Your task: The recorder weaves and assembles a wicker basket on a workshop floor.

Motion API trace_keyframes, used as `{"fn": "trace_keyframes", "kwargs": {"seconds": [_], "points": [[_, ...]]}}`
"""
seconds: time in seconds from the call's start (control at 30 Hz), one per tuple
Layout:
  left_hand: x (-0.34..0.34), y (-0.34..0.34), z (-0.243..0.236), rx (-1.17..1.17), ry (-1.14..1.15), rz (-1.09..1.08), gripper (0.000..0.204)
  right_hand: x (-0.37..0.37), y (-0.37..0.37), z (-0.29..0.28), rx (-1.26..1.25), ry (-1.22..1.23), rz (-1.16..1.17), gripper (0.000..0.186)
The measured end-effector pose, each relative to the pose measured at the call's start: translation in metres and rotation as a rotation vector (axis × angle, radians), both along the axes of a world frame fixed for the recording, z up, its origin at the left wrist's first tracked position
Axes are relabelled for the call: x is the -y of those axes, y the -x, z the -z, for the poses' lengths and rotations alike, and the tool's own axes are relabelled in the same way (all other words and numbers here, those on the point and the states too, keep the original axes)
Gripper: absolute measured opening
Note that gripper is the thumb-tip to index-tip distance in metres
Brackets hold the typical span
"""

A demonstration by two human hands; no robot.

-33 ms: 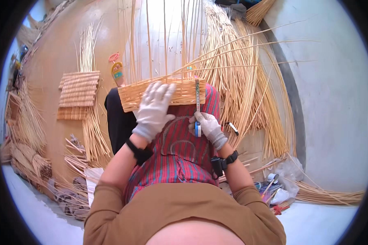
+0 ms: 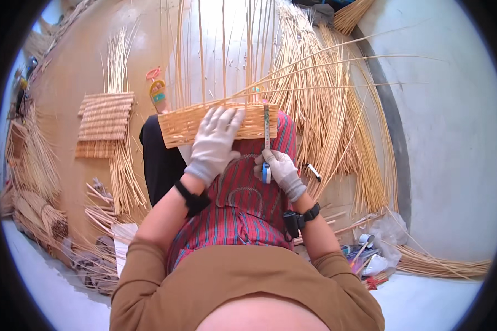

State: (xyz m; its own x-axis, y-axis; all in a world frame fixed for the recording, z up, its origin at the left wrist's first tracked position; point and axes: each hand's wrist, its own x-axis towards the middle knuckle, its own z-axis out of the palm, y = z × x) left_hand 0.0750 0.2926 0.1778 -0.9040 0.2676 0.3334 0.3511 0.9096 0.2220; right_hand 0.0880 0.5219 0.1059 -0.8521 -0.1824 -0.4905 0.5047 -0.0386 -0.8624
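A woven wicker basket (image 2: 176, 129) rests across my knees, its tall upright stakes (image 2: 224, 55) reaching away from me. My gloved left hand (image 2: 214, 142) lies flat on the woven side, fingers stretched out. In my gloved right hand (image 2: 282, 170) is a small blue and white tape measure (image 2: 266, 172), gripped just below the basket's near edge. Its blade (image 2: 267, 129) is drawn out over the weave near the right end. Several long loose rods (image 2: 336, 60) stick out to the right from the far rim. A striped red cloth (image 2: 243, 220) covers my lap.
Bundles of pale rods (image 2: 325, 121) spread over the floor at right. Woven panels (image 2: 105, 118) lie at left, near more bundled rods (image 2: 39, 212). A black and white marker (image 2: 313, 171) is beside my right hand. A plastic bag (image 2: 389, 234) and small items sit at lower right.
My left hand has slid slightly to the right along the basket's side. The right hand and tape measure have hardly moved.
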Motion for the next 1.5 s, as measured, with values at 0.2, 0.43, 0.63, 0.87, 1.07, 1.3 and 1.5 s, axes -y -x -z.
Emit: {"fn": "trace_keyframes", "kwargs": {"seconds": [0.2,0.43,0.63,0.87,1.07,1.3,1.5], "points": [[-0.045,0.045,0.018,-0.044,0.196,-0.055,0.096,0.002,0.0,0.001,0.035,-0.004,-0.019,0.037],[-0.042,0.052,0.016,-0.029,0.186,-0.067,0.088,0.008,-0.003,-0.008,-0.007,-0.095,0.003,0.033],[-0.044,0.05,0.023,-0.037,0.131,-0.055,0.093,-0.003,0.0,0.008,-0.128,-0.133,-0.074,0.037],[0.017,0.018,-0.004,-0.069,-0.161,0.15,0.105,-0.01,-0.008,-0.032,-0.433,0.035,-0.027,0.03],[0.043,0.022,-0.013,0.136,0.256,-0.068,0.12,0.046,0.059,-0.155,-0.858,-0.815,-0.236,0.051],[0.055,0.033,0.009,-0.023,0.111,-0.026,0.088,0.096,0.076,-0.105,-0.633,-1.324,-0.593,0.072],[0.054,0.035,0.021,-0.037,0.073,-0.015,0.083,0.083,0.089,-0.088,-0.659,-1.109,-0.402,0.059]]}}
